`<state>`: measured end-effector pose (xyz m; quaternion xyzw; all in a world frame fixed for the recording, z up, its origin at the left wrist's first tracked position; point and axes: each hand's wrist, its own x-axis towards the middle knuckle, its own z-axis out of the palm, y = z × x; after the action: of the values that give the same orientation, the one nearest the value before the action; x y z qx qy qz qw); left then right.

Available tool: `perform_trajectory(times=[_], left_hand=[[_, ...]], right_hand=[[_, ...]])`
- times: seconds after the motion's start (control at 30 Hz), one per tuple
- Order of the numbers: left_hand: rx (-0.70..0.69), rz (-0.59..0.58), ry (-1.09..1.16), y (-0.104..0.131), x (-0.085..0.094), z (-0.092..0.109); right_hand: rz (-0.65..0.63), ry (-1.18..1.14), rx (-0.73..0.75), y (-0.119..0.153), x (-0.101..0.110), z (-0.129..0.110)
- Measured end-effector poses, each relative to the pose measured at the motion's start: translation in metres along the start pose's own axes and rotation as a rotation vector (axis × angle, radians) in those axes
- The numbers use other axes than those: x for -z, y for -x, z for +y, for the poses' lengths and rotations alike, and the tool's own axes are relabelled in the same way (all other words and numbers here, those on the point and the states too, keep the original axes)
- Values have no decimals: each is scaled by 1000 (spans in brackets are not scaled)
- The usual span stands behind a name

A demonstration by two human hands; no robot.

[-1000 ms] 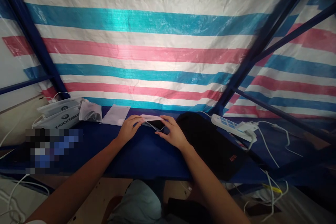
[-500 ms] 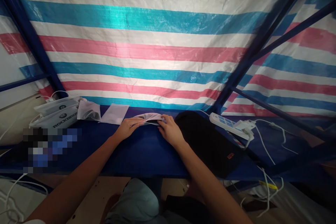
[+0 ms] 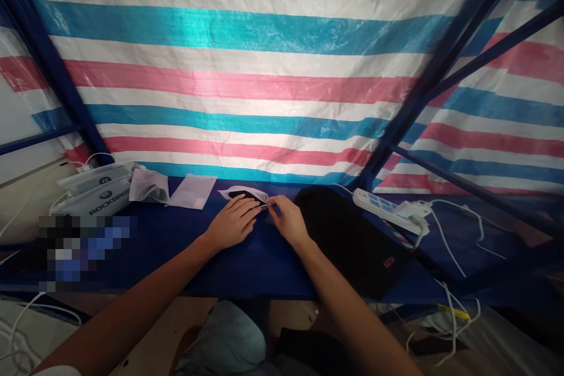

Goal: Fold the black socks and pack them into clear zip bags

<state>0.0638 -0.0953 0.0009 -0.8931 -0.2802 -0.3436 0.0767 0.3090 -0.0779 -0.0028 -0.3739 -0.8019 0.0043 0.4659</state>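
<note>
A small white pouch (image 3: 224, 191) lies on the blue desk with its mouth parted. Inside that mouth a black item (image 3: 238, 194) shows, its kind not clear to me. My left hand (image 3: 233, 222) rests over the near side of the pouch, fingers stretched out across the black item. At the pouch's right end, my right hand (image 3: 288, 220) pinches the edge between thumb and fingers. The fingers of both hands hide the near rim of the pouch.
Left of my hands lie a flat white pouch (image 3: 194, 190), a crumpled one (image 3: 150, 186) and ROCKBROS-marked bags (image 3: 101, 202). Black cloth (image 3: 348, 241) spreads on the right, beside a power strip (image 3: 379, 205) with cables. A striped tarp (image 3: 247, 88) hangs behind the blue frame.
My left hand has moved right and nearer, from the pouch's left end to over its middle. The pouch mouth has changed shape, showing more black. My right hand now pinches the right edge.
</note>
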Motion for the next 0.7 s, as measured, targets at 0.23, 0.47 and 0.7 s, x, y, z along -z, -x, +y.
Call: perform_trajectory(times=[0.23, 0.47, 0.7], left_hand=[[74, -179, 86, -3, -14, 5], [70, 24, 40, -2, -8, 4], [-38, 185, -32, -3, -7, 1]], right_hand=[[-37, -62, -5, 4, 0, -13], [36, -170, -86, 1, 6, -11], [-24, -269, -118, 4, 1, -20]])
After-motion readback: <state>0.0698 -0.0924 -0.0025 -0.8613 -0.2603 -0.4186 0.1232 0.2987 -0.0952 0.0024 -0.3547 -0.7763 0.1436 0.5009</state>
